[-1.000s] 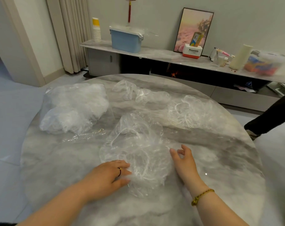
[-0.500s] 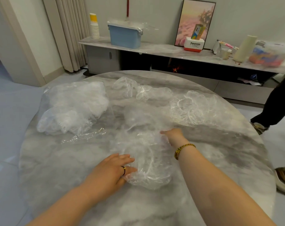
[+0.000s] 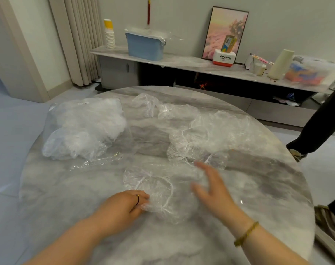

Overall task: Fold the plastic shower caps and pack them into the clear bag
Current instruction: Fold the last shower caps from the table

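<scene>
Shower cap (image 3: 162,190) between left hand (image 3: 124,205) and right hand (image 3: 210,190)

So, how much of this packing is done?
Partly. The clear plastic bag on the round marble table already bulges with white caps. The left hand presses on one crumpled transparent shower cap, the right hand open over it. Several loose caps wait unfolded beyond.
</scene>
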Tool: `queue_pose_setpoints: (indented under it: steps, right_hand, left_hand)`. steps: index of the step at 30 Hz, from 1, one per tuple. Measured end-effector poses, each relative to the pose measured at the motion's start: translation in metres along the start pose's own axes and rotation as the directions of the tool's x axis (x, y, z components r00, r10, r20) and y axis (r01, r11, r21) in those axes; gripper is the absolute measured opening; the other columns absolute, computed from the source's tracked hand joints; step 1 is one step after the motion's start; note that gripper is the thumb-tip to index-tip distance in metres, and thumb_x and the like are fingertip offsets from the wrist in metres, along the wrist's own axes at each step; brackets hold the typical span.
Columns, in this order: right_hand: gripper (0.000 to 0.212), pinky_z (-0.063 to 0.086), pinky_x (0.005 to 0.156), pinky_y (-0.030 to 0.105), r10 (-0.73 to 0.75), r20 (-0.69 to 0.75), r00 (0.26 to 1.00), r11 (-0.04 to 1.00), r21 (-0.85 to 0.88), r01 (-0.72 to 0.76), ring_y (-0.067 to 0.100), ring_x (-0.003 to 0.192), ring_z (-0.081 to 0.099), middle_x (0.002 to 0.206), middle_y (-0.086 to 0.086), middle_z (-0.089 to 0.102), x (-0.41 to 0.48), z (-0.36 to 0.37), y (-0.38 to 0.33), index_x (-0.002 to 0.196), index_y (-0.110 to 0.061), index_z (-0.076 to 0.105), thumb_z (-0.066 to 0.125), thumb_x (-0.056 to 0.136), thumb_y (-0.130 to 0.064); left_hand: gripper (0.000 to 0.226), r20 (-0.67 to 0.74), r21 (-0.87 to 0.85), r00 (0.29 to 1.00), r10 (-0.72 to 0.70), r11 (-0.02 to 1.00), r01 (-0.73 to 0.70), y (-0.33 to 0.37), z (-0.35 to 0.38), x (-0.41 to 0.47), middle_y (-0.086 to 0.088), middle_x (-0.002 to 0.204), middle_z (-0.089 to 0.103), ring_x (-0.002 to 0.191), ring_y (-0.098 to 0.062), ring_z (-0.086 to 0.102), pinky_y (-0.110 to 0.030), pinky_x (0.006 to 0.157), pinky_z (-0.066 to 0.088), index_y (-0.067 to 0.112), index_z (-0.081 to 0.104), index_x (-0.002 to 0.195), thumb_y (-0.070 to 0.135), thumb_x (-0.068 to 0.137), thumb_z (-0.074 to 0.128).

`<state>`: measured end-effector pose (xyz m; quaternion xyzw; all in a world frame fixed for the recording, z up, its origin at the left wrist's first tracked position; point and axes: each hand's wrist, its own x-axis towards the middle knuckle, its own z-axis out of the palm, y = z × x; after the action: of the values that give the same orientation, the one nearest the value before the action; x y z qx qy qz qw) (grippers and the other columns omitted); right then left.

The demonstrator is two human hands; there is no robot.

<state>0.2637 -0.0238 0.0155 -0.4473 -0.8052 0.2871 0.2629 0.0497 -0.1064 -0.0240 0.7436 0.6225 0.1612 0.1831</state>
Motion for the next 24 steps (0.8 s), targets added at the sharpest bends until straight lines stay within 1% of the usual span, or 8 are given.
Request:
queue_pose_setpoints:
  steps: [2, 3, 6, 9, 12, 17, 21, 24]
  right_hand:
    - [0.092, 0.003, 0.1, 0.002, -0.091, 0.301, 0.949, 0.977, -0.156, 0.143, -0.002, 0.122, 0.028, 0.128, -0.019, 0.034, -0.022, 0.015, -0.011, 0.136, -0.025, 0.038, 0.034, 0.057, -0.071]
    - [0.091, 0.005, 0.104, 0.009, -0.112, 0.343, 0.932, 0.953, -0.228, 0.199, 0.0, 0.122, 0.034, 0.128, -0.017, 0.042, -0.029, 0.022, -0.014, 0.134, -0.026, 0.043, 0.034, 0.056, -0.072]
    - [0.051, 0.037, 0.09, 0.026, -0.183, 0.259, 0.949, 0.93, -0.268, 0.252, 0.012, 0.09, 0.063, 0.091, -0.008, 0.068, -0.045, 0.045, -0.01, 0.095, -0.021, 0.068, 0.043, 0.068, -0.056]
    - [0.035, 0.035, 0.072, 0.018, -0.022, 0.172, 0.985, 0.984, -0.168, 0.051, 0.01, 0.075, 0.054, 0.065, -0.016, 0.053, -0.047, 0.047, -0.013, 0.078, -0.017, 0.066, 0.042, 0.082, -0.042]
    - [0.029, 0.033, 0.064, 0.017, 0.094, 0.083, 0.992, 0.991, -0.107, -0.085, 0.011, 0.074, 0.049, 0.063, -0.014, 0.045, -0.042, 0.049, -0.012, 0.063, -0.032, 0.042, 0.049, 0.092, -0.03]
    - [0.012, 0.032, 0.057, 0.018, 0.157, 0.013, 0.987, 0.968, -0.2, -0.151, 0.009, 0.067, 0.044, 0.062, -0.015, 0.042, -0.035, 0.063, -0.009, 0.088, -0.027, 0.055, 0.045, 0.095, -0.026]
    - [0.024, 0.025, 0.056, 0.022, 0.106, -0.01, 0.994, 0.916, -0.387, -0.102, 0.011, 0.074, 0.044, 0.065, -0.013, 0.04, -0.033, 0.066, -0.01, 0.117, -0.021, 0.048, 0.038, 0.097, -0.03]
    - [0.026, 0.029, 0.063, 0.021, 0.127, -0.035, 0.991, 0.908, -0.397, -0.131, 0.016, 0.086, 0.056, 0.101, -0.008, 0.055, -0.03, 0.064, -0.016, 0.118, -0.02, 0.042, 0.048, 0.093, -0.025]
  left_hand:
    - [0.038, 0.055, -0.07, 0.995, -0.087, 0.993, 0.09, 0.0, -0.003, -0.003, 0.025, 0.128, 0.043, 0.126, 0.006, 0.037, 0.007, 0.085, 0.016, 0.022, 0.059, 0.121, 0.039, 0.098, 0.034]
    - [0.03, 0.07, -0.124, 0.991, -0.115, 0.985, 0.123, 0.001, -0.005, -0.007, 0.027, 0.119, 0.045, 0.123, 0.004, 0.042, 0.005, 0.085, 0.021, 0.026, 0.063, 0.112, 0.039, 0.096, 0.041]
    - [0.019, 0.14, -0.273, 0.977, -0.161, 0.942, 0.195, 0.006, -0.009, -0.018, 0.014, 0.103, 0.058, 0.1, -0.001, 0.055, -0.01, 0.09, 0.036, 0.051, 0.062, 0.066, 0.057, 0.07, 0.044]
    - [0.027, 0.126, -0.39, 0.958, -0.257, 0.875, 0.286, 0.003, -0.008, -0.025, 0.015, 0.074, 0.059, 0.071, 0.002, 0.052, -0.023, 0.085, 0.044, 0.03, 0.059, 0.056, 0.044, 0.079, 0.056]
    - [0.038, -0.022, -0.418, 0.924, -0.381, 0.844, 0.338, 0.003, -0.006, -0.026, 0.014, 0.048, 0.052, 0.05, 0.002, 0.049, -0.014, 0.06, 0.038, 0.025, 0.052, 0.052, 0.023, 0.09, 0.059]
    - [0.031, -0.237, -0.285, 0.832, -0.501, 0.855, 0.433, 0.012, -0.001, -0.024, 0.009, 0.059, 0.046, 0.06, -0.012, 0.047, -0.024, 0.055, 0.032, 0.027, 0.039, 0.065, 0.033, 0.091, 0.054]
    - [0.011, -0.296, -0.05, 0.837, -0.46, 0.883, 0.468, 0.018, 0.002, -0.019, 0.01, 0.083, 0.051, 0.087, -0.016, 0.059, -0.025, 0.062, 0.033, 0.028, 0.038, 0.095, 0.034, 0.094, 0.048]
    - [0.023, -0.464, 0.093, 0.859, -0.216, 0.952, 0.29, 0.01, 0.012, -0.013, 0.012, 0.09, 0.051, 0.07, -0.009, 0.055, -0.018, 0.05, 0.031, 0.025, 0.05, 0.093, 0.016, 0.077, 0.064]
